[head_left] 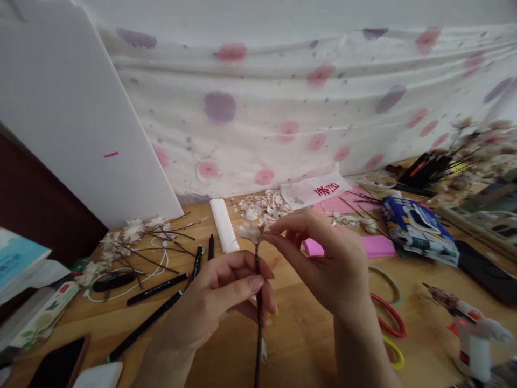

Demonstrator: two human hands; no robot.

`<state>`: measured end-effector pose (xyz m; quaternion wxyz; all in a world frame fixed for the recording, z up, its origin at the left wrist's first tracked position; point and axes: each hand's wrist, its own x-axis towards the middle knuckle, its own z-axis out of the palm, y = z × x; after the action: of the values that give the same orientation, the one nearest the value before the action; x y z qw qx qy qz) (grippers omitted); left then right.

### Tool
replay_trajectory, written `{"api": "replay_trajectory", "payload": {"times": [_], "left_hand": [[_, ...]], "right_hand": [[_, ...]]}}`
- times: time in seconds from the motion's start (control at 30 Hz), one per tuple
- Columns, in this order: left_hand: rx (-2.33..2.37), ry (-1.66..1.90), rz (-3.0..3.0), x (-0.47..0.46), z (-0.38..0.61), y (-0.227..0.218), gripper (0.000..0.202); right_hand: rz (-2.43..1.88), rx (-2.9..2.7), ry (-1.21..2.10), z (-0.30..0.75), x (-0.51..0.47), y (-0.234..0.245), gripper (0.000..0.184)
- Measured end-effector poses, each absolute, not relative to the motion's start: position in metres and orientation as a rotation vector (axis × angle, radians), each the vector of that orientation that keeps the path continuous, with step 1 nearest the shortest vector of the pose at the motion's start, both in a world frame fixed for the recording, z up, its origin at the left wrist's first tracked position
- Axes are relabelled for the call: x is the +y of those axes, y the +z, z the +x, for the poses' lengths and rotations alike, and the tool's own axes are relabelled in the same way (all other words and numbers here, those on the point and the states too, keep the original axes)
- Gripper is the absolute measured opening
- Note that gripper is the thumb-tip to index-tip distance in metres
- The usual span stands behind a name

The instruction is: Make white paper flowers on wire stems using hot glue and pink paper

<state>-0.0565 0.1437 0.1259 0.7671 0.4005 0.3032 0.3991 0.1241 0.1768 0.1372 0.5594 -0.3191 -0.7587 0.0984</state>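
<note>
My left hand (226,296) is closed around a thin dark stem (258,337), thumb and fingers pressed on it below the bloom. The stem stands nearly upright. A whitish artificial flower (247,233) tops it, with only a few pale petals visible. My right hand (327,253) comes in from the right, thumb and forefinger pinched together at the flower's right edge on a pale petal, partly hidden by the fingertips. Behind the hands lies a heap of loose dried-looking petals (262,207). A white roll (223,223) rests just beyond my left hand.
Finished-looking flowers on dark stems (133,234) lie at the left with a white cable and several black markers (147,323). A phone (60,362) is near the front left. Rightward are a glue gun (470,328), tape rings (390,315), a blue packet (420,229) and pink paper (377,246).
</note>
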Motion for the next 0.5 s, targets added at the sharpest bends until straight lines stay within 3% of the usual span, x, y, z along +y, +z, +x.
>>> {"api": "replay_trajectory", "payload": {"times": [0.5], "left_hand": [[0.679, 0.862, 0.874, 0.1421, -0.0550, 0.1258, 0.021]], "right_hand": [[-0.809, -1.787, 0.273, 0.1254, 0.1724, 0.1377, 0.016]]}}
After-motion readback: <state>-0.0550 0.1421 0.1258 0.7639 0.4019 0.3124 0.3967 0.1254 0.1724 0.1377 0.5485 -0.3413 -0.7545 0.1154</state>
